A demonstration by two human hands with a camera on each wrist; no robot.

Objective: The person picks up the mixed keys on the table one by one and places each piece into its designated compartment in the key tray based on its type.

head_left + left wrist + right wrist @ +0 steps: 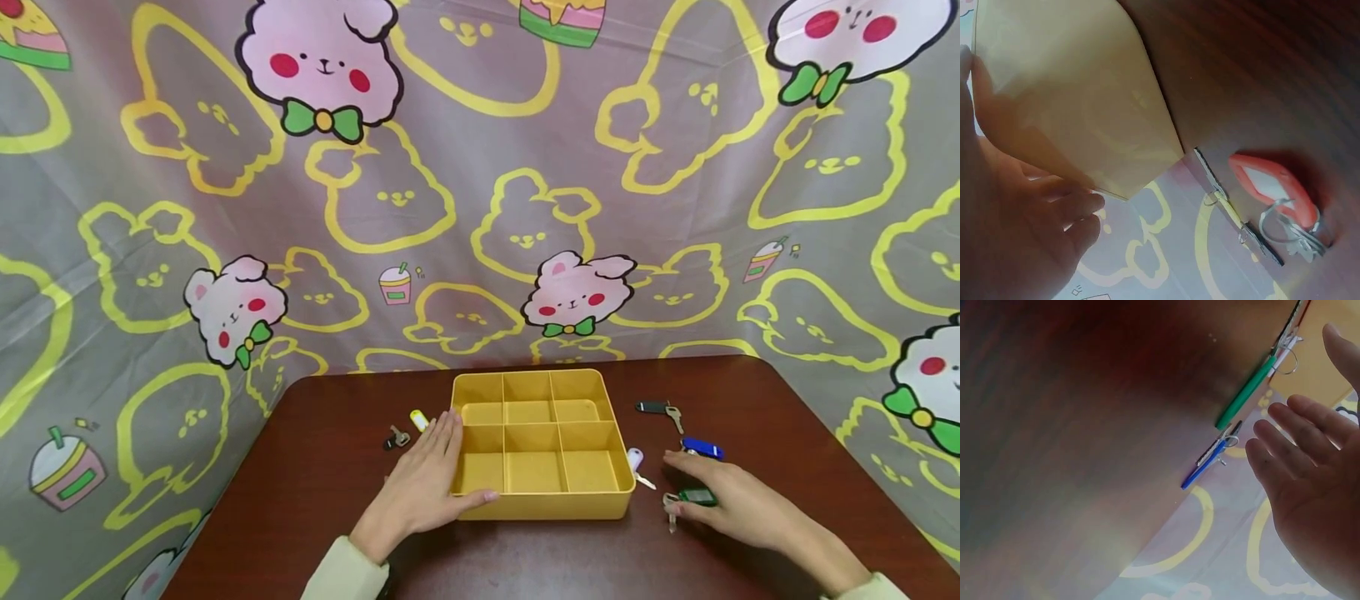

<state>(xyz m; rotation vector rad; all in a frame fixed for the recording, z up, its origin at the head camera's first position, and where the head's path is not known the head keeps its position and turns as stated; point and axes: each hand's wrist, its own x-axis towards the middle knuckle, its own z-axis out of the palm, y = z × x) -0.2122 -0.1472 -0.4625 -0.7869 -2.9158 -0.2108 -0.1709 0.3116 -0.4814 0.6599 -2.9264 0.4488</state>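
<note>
A yellow box [543,506] with six compartments stands mid-table in the head view. My left hand [422,487] rests along its left side, fingers straight and thumb over the front rim. To the box's right, my right hand [750,504] hovers above the table with fingers extended, holding nothing. Near it lie a key with a green tag [697,497], one with a blue tag [702,449] and one with a white-lilac tag [635,459]. Farther back is a key with a black tag [652,407]. A red-tagged key [1275,187] shows in the left wrist view, beside the box.
Left of the box lie a yellow tag [418,420] and a key with a dark tag [397,437]. The brown table [300,492] is bounded by a patterned cloth [465,208] at the back and both sides.
</note>
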